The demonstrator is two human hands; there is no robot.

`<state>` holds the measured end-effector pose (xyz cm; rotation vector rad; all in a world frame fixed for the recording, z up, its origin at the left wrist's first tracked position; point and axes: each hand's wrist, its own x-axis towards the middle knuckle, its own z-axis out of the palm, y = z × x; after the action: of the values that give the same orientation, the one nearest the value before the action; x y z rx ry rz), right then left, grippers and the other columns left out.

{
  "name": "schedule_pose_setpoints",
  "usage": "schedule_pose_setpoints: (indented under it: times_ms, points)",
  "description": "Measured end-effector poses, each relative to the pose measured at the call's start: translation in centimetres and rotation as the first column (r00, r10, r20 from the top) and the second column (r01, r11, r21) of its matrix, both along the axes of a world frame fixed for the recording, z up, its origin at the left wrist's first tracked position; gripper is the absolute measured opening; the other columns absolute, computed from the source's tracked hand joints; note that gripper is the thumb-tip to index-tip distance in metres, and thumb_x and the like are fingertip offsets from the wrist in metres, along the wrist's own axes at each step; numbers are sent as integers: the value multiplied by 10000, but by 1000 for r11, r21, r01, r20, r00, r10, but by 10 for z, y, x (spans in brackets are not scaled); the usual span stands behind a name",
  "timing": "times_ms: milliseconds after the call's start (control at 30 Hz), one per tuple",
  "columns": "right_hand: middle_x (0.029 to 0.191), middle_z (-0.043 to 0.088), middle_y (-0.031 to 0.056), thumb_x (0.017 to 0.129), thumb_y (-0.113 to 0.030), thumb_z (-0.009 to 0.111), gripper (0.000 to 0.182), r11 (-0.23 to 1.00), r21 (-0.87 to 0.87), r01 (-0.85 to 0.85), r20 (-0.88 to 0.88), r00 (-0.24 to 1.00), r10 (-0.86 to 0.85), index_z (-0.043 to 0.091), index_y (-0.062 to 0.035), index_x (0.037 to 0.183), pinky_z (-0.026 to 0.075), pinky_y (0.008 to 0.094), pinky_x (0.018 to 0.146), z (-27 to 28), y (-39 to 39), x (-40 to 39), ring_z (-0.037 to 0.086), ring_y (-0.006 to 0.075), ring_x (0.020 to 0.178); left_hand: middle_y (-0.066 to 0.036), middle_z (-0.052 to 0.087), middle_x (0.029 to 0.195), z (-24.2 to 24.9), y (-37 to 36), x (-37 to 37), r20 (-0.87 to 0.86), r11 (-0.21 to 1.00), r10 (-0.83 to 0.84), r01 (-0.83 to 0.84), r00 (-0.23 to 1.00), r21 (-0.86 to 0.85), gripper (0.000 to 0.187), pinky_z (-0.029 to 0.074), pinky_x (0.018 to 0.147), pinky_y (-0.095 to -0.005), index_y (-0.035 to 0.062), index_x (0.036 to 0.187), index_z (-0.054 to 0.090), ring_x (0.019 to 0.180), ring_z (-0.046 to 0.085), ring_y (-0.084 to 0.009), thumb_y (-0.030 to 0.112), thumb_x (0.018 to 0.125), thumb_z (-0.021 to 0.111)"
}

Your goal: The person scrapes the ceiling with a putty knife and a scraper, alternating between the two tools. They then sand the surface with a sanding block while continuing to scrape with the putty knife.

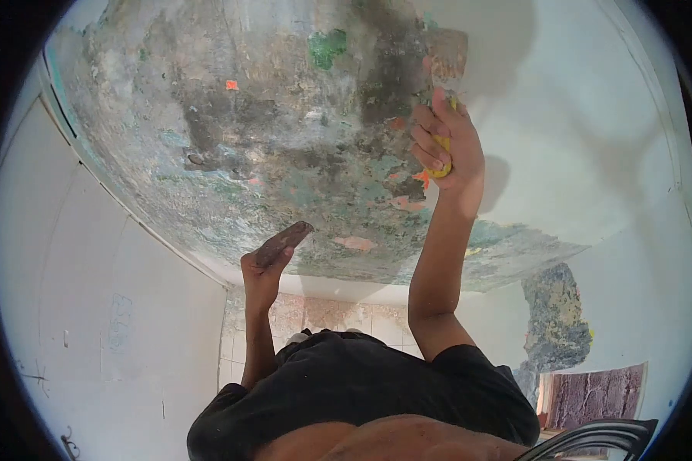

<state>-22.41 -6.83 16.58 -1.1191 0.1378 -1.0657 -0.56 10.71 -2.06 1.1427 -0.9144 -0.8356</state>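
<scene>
My right hand (452,146) is raised to the wall, fingers wrapped round the yellow handle of a putty knife (447,55). Its wide blade, smeared with a greyish-brown coat, points up and lies against the wall where the bare patch meets the white paint. Lower and to the left, my left hand (267,263) grips a flat, dark brown, board-like piece (284,243); its exact kind does not show. That piece tilts up to the right, in front of the stripped wall (284,146), which carries grey, green and orange remnants of old paint.
Smooth white paint (584,100) covers the wall's right part. A plain white side wall (108,292) with pencil marks stands at the left. Tiles (388,326) show low down behind my body. At the lower right are another stripped patch (557,319) and an opening (596,396).
</scene>
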Motion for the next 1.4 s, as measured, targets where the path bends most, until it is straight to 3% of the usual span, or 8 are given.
schedule_pose_setpoints:
  times_ms: [100, 300, 467, 667, 900, 1167, 1267, 1400]
  points:
    - [616, 363, -45, 1035, -269, 487, 476, 1000, 19, 9, -3, 1000, -9, 352, -179, 1483, 283, 188, 299, 12, 1, 5, 272, 49, 377, -98, 713, 1107, -9, 1, 5, 78, 997, 11, -17, 997, 81, 289, 463, 932, -273, -42, 1168, 672, 1033, 632, -140, 43, 892, 661]
    - [606, 348, -50, 1031, -267, 498, 478, 1000, 11, -6, -16, 1000, 6, 360, -183, 1481, 267, 188, 301, 3, -2, 2, 274, 40, 380, -87, 716, 1102, -6, 3, 3, 32, 999, 18, -17, 999, -36, 283, 465, 930, -277, -21, 1149, 692, 1013, 640, -139, 63, 879, 685]
    - [607, 348, -55, 1023, -273, 520, 478, 997, 64, 43, -14, 999, -42, 379, -190, 1472, 259, 183, 301, 10, 6, 9, 270, 36, 379, -96, 704, 1139, -23, 3, 11, 42, 1000, -1, 1, 999, 20, 296, 455, 968, -288, -24, 1173, 678, 1049, 641, -162, 54, 887, 670]
    - [601, 362, -48, 995, -261, 576, 419, 993, 29, -111, 14, 994, 111, 458, -208, 1393, 269, 205, 305, 17, -6, 12, 306, 54, 378, -93, 706, 1136, -2, 8, 5, 56, 1000, -5, 5, 998, -15, 299, 450, 971, -288, -32, 1178, 671, 1050, 639, -155, 48, 890, 664]
    - [607, 375, -45, 992, -247, 580, 405, 995, 89, -40, 59, 998, 35, 461, -211, 1378, 269, 208, 306, 5, 0, 18, 309, 61, 377, -91, 712, 1116, 0, 17, 5, 81, 998, 19, -23, 997, 58, 307, 455, 952, -281, -32, 1179, 671, 1044, 633, -144, 54, 884, 671]
    - [610, 370, -44, 990, -249, 579, 396, 995, 19, -95, 76, 993, 93, 473, -233, 1371, 276, 213, 311, 15, 0, 25, 299, 63, 381, -108, 704, 1139, -4, 27, 11, 72, 1000, 28, -27, 997, -9, 292, 447, 978, -290, -39, 1169, 673, 1070, 633, -160, 38, 888, 654]
    - [608, 369, -42, 989, -257, 581, 387, 991, 127, -32, 72, 997, 23, 486, -240, 1364, 276, 213, 311, 4, -1, 26, 302, 62, 385, -97, 709, 1123, -3, 27, 14, 89, 1000, 26, -25, 996, -11, 289, 456, 954, -280, -38, 1174, 671, 1050, 633, -147, 28, 894, 647]
    - [607, 372, -45, 983, -254, 593, 334, 992, 114, -46, 116, 993, 32, 523, -233, 1308, 280, 217, 308, 4, 4, 31, 313, 60, 390, -95, 707, 1135, 8, 34, 13, 76, 999, 28, -24, 997, -47, 285, 459, 946, -276, -36, 1172, 673, 1052, 632, -143, 31, 897, 645]
